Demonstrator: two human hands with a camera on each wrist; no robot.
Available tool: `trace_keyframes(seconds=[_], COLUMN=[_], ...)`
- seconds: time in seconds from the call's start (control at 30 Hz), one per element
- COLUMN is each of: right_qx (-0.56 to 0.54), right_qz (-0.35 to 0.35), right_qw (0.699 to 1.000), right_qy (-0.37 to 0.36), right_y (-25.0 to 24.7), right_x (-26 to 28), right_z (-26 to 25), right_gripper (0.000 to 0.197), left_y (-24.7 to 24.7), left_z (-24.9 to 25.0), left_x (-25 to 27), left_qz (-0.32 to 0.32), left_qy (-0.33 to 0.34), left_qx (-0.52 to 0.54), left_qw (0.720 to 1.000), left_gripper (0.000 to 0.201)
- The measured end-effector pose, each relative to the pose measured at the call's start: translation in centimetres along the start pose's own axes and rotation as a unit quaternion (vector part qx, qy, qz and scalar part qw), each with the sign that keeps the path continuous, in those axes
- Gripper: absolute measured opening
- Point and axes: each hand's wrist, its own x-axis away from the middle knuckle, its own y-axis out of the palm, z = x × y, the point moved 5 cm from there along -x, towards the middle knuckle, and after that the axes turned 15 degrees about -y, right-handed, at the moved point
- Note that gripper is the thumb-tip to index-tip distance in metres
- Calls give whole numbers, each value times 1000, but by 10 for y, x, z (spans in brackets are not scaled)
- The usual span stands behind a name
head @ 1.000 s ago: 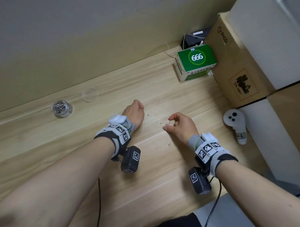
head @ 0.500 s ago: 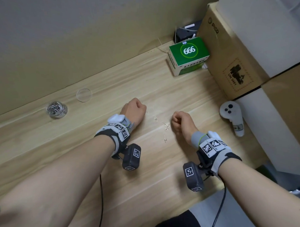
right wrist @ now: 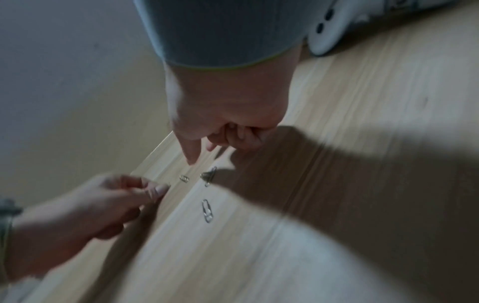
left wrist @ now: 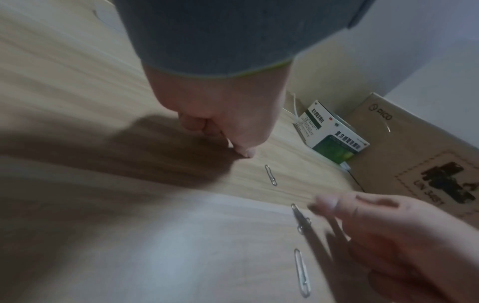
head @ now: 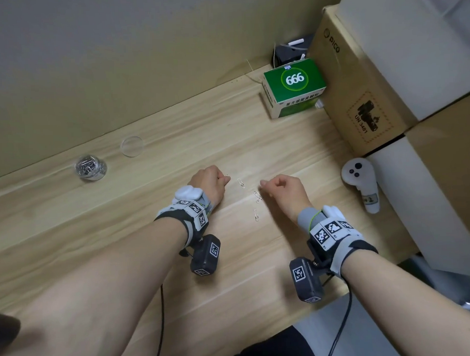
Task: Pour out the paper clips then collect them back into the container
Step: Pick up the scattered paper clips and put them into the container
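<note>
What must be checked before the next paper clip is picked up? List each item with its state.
1. Container upright and open: ok. It already holds clips.
2. Lid out of the way: ok. It lies flat beside the container, apart from it.
3. Loose paper clips within reach: ok. They lie between the two hands.
4. Clips lying singly: not ok. The middle clips overlap and may lift together.
5. Left hand free: cannot tell. Its fingers are curled, perhaps round a clip.
6. Right hand free: cannot tell. Its fingers are curled.
</note>
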Motion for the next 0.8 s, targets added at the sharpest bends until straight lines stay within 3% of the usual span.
trace_keyframes(seconds=[0.2,0.27,0.37,0.6,0.8], right_qx=[199,222,248,177,129], right_qz=[-60,-69,-97,-115,-129], right_qw=[976,970,962,976,983], right_qy=[-60,-72,-64,-50,-36], right_y=[3,7,15,26,46], right_x=[9,11,13,22,12], right_z=[0,-2,-4,0,-28], right_gripper=[24,16,20,25,22], left_y=[-7,-11,-13,-12,-52], left_z=[-19,-25,-30,-40,-58], left_x=[8,8,11,33,43], left_qz=[40,37,23,-12,-8], left_qy=[-24,-32,-56,-83,-155], left_qx=[32,39,39,61,157], left_qw=[998,998,997,995,975], left_gripper=[30,25,15,22,19])
